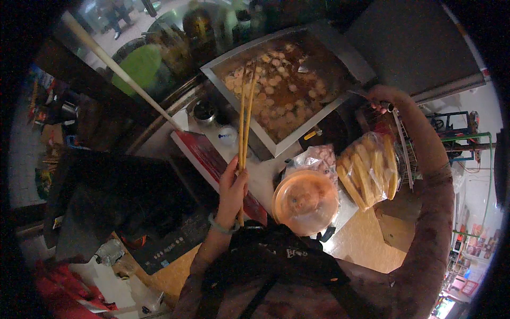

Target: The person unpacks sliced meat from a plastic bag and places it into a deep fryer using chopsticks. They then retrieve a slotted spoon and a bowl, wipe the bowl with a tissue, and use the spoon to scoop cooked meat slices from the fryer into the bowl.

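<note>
My left hand [232,193] grips a pair of long wooden cooking chopsticks [246,123]. Their tips reach over a rectangular metal pan [305,127] of brown liquid, where many round pale slices [275,81] float. My right hand [385,97] is closed around the handle [390,107] of a utensil at the pan's right corner. A thin metal part of it reaches toward the pan; its working end is hard to make out. Near me stands an orange plastic bowl [305,201], partly over a clear bag of pinkish food [318,155].
A clear bag of long yellow fried-looking sticks [368,171] lies right of the bowl. A wire rack [407,163] stands behind it. At left are a red-faced panel [215,163], a black induction cooker [167,247] and a pale pole [119,71]. A small metal cup [204,111] sits beside the pan.
</note>
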Demonstrator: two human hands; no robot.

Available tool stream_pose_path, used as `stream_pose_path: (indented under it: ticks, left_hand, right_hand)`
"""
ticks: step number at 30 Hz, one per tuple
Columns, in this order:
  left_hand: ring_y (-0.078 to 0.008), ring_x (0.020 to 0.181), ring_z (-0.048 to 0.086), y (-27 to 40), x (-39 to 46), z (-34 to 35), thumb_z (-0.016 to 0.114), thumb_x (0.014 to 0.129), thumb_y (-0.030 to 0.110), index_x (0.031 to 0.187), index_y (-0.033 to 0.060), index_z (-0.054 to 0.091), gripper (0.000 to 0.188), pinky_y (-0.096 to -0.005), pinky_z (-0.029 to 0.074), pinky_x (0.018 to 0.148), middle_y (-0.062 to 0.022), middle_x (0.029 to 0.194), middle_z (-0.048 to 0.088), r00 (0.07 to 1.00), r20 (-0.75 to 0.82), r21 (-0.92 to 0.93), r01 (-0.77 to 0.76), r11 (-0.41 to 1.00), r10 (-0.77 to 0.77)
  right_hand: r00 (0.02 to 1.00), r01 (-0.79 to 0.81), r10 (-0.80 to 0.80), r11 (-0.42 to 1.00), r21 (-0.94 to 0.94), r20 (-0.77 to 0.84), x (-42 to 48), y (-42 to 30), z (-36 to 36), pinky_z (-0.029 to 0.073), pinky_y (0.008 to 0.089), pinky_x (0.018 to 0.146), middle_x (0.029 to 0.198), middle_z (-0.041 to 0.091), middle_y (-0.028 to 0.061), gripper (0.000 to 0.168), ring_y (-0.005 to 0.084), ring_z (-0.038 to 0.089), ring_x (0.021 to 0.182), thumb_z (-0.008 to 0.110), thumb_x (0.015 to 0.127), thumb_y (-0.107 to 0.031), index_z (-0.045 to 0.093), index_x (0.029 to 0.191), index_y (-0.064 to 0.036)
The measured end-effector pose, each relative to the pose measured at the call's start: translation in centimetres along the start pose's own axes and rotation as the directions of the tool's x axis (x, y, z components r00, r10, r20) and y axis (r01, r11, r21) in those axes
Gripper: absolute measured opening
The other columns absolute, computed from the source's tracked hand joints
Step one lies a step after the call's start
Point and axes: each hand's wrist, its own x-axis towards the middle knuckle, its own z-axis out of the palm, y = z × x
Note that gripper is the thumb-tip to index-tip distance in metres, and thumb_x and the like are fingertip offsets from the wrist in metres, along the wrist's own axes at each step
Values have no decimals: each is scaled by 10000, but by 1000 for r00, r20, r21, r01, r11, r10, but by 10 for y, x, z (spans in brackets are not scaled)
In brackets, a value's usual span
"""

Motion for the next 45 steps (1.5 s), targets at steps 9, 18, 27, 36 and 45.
stream_pose_path:
  ticks: [9, 18, 27, 36, 45]
  left_hand:
    - [-32, 482, 381, 0, 2, 4, 472, 822, 86, 1214, 28, 353, 414, -164, 316, 401, 11, 738, 451, 999, -43, 8, 34, 999, -33]
    - [-26, 475, 365, 15, -4, -1, 458, 827, 72, 1229, 25, 338, 422, -159, 311, 401, 13, 742, 449, 997, -78, 48, 19, 999, -15]
    - [-29, 474, 368, 24, -8, -13, 454, 820, 43, 1243, 34, 325, 442, -161, 308, 394, 13, 751, 462, 991, -133, 61, 19, 998, -11]
    - [-26, 464, 373, 23, -6, -13, 468, 816, 48, 1221, 37, 365, 417, -162, 312, 390, 9, 770, 477, 984, -165, 135, 83, 987, -60]
    - [-26, 464, 369, 15, -5, -6, 465, 815, 41, 1200, 26, 389, 392, -169, 304, 387, -7, 816, 495, 991, -133, 149, 36, 988, -16]
  right_hand:
    - [954, -161, 107, 972, 174, 281, 0, -37, 39, 339, 213, 319, 542, 490, 37, 193, 90, 402, 372, 453, 811, -259, 505, 749, -83]
    - [971, -202, 54, 701, 684, 232, -5, -114, 125, 383, 153, 306, 540, 490, 40, 188, 27, 396, 333, 444, 820, -186, 502, 779, -11]
    - [935, -48, -249, 615, 787, 252, 23, -89, 166, 355, 165, 294, 518, 460, 10, 135, 27, 387, 347, 475, 803, -153, 488, 767, -24]
    - [900, 171, -434, 446, 878, 45, -15, -22, 236, 298, 182, 276, 544, 430, 12, 101, 53, 376, 342, 469, 800, -155, 415, 754, -83]
    - [886, 158, -460, 179, 971, -60, -53, -11, 261, 360, 223, 303, 527, 417, 27, 119, 104, 396, 330, 460, 779, -183, 389, 724, -105]
